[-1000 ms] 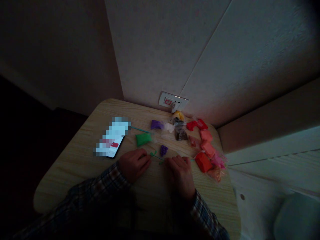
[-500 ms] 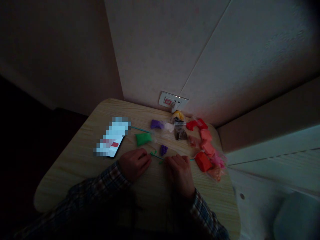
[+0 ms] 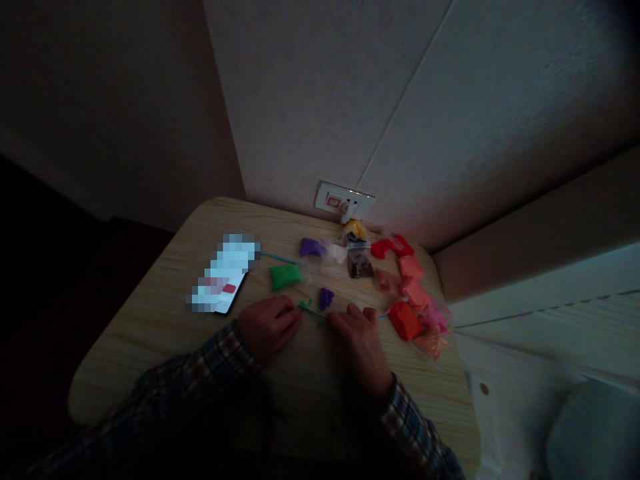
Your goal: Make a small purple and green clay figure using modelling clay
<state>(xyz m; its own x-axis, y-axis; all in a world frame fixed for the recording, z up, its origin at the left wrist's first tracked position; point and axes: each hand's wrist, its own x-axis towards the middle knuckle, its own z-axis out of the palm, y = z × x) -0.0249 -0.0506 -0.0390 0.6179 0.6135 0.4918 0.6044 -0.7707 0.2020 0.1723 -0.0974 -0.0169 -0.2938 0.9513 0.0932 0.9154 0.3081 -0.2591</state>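
A thin teal stick [image 3: 313, 311] with small green leaf-like pieces [image 3: 305, 304] on it lies low over the table between my hands. My left hand [image 3: 269, 327] has its fingers closed at the stick's left end, by the green pieces. Closed over the stick further right is my right hand [image 3: 356, 340]; the stick's other end shows beyond its knuckles. The fingertips of both hands are partly hidden. Just above the stick sits a purple cluster of little balls [image 3: 327, 298], like a bunch of grapes. A green clay packet [image 3: 285, 277] lies beyond my left hand.
A lit phone [image 3: 227, 280] lies at the left, with another teal stick [image 3: 277, 257] beside it. Purple [image 3: 312, 247], brown [image 3: 360, 265] and red-orange [image 3: 405, 321] clay packets, among several others, line the table's back and right. A wall socket [image 3: 343, 200] holds a plug.
The view has shifted very slightly. My right hand's fingers have moved a little on the stick; the left hand and the other things stay in place.
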